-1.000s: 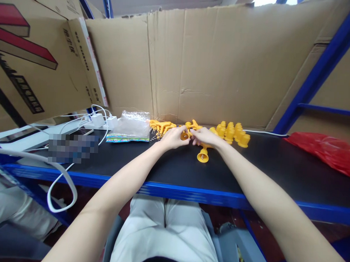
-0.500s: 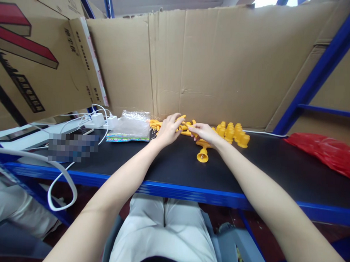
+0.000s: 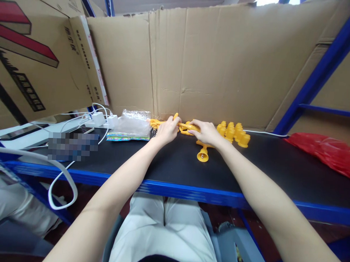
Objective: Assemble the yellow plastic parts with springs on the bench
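Between my hands runs a long yellow plastic piece, one end of it jutting up past my fingers. My left hand is closed on its left end. My right hand has its fingers closed around the right end. Just in front of my right hand, a yellow bell lies on its side with its open mouth towards me. A small metal part shows inside it. More yellow plastic parts lie behind and between the hands, partly hidden by them.
Several yellow bell-shaped cups stand in rows to the right. Further yellow parts and small metal chains lie left of my hands, beside clear plastic bags. A red plastic bag lies far right. White cables run at left.
My left hand has closed from spread fingers onto the yellow piece. The piece now stretches level between both hands, and my right hand has turned slightly over it.
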`<state>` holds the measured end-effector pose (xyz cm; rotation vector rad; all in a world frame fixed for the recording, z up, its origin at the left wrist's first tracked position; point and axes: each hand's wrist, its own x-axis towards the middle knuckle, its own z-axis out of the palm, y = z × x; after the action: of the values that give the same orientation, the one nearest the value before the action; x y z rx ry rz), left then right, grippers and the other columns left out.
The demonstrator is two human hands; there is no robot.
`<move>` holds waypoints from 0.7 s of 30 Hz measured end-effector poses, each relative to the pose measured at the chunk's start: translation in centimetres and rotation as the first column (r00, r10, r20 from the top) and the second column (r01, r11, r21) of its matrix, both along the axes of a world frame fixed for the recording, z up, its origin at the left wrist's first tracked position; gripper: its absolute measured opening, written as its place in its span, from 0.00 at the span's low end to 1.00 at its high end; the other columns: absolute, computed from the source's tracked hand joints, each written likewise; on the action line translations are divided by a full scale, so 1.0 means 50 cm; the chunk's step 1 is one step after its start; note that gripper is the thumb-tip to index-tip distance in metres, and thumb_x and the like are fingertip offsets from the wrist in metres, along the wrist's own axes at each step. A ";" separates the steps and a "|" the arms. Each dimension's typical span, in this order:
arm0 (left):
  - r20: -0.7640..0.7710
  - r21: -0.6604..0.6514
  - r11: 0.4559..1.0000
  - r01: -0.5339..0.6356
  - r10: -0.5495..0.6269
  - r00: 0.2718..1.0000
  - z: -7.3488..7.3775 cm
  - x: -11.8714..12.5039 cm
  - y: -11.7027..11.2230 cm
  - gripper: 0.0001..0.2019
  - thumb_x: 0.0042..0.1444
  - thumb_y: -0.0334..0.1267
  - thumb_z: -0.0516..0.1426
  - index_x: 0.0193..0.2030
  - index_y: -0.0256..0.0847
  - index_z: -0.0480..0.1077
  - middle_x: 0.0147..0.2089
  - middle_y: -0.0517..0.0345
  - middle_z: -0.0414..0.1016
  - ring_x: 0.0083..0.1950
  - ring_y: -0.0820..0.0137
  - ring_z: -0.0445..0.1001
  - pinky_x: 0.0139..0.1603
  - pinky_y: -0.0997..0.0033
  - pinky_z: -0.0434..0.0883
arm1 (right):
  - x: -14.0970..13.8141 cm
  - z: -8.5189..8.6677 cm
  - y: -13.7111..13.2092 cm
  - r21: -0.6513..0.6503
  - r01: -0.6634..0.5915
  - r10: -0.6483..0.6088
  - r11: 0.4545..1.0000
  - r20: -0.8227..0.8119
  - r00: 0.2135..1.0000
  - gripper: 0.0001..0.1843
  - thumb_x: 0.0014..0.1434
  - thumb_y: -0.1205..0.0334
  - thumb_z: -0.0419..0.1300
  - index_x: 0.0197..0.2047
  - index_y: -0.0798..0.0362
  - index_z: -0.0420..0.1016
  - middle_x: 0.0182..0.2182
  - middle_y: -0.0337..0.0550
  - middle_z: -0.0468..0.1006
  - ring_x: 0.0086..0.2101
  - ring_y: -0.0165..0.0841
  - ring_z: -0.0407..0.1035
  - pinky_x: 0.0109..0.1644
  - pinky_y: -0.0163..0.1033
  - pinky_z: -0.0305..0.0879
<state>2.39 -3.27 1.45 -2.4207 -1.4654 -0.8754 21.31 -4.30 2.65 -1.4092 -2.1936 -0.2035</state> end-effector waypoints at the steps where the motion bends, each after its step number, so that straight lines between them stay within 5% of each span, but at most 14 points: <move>1: 0.017 -0.003 1.000 0.009 -0.009 1.000 -0.001 0.001 0.001 0.13 0.60 0.33 0.47 0.51 0.42 0.65 0.48 0.49 0.68 0.47 0.63 0.72 0.46 0.65 0.67 | -0.002 0.003 -0.003 0.021 0.017 -0.018 1.000 0.039 0.999 0.14 0.59 0.56 0.57 0.47 0.49 0.72 0.40 0.44 0.79 0.40 0.40 0.72 0.44 0.42 0.56; 15: 0.141 -0.082 0.989 0.119 -0.107 0.984 -0.019 0.006 0.042 0.09 0.56 0.29 0.50 0.43 0.42 0.65 0.39 0.52 0.75 0.43 0.64 0.73 0.45 0.64 0.68 | -0.014 0.007 -0.013 0.237 0.002 -0.075 0.972 0.298 0.952 0.10 0.62 0.64 0.50 0.41 0.54 0.71 0.35 0.48 0.78 0.37 0.39 0.67 0.43 0.43 0.42; 21: 0.149 -0.034 0.997 0.072 -0.066 0.987 -0.017 0.002 0.028 0.17 0.58 0.30 0.49 0.55 0.41 0.61 0.45 0.49 0.74 0.47 0.64 0.73 0.48 0.63 0.68 | -0.011 -0.002 -0.004 0.199 -0.036 -0.020 0.979 0.271 0.962 0.13 0.64 0.63 0.48 0.46 0.57 0.70 0.40 0.52 0.77 0.40 0.41 0.67 0.45 0.44 0.45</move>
<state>2.48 -1.88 0.62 -2.4962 -1.4685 -1.0718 20.75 -4.51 2.53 -1.3223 -2.3172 -0.6342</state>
